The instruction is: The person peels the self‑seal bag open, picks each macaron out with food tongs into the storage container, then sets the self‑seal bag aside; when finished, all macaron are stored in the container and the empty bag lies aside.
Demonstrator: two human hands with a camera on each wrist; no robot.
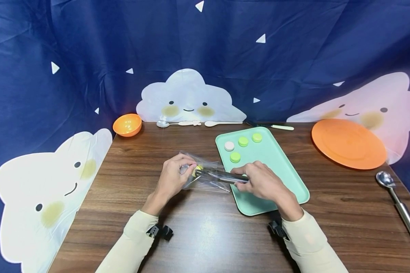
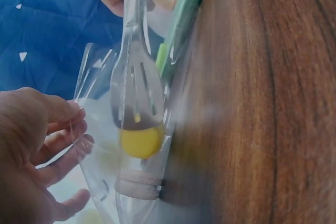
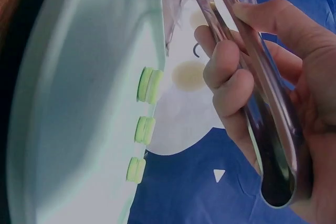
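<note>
The right hand gripped one pair of tongs pinching one yellow macaron inside the clear bag, whose mouth the left hand pinched; four macarons, three green and one white, sat on the tray.

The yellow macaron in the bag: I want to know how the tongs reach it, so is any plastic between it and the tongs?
Seemingly none. The tongs enter through the bag mouth and close on the yellow macaron. The left hand holds the bag from outside; the right hand grips the tongs.
</note>
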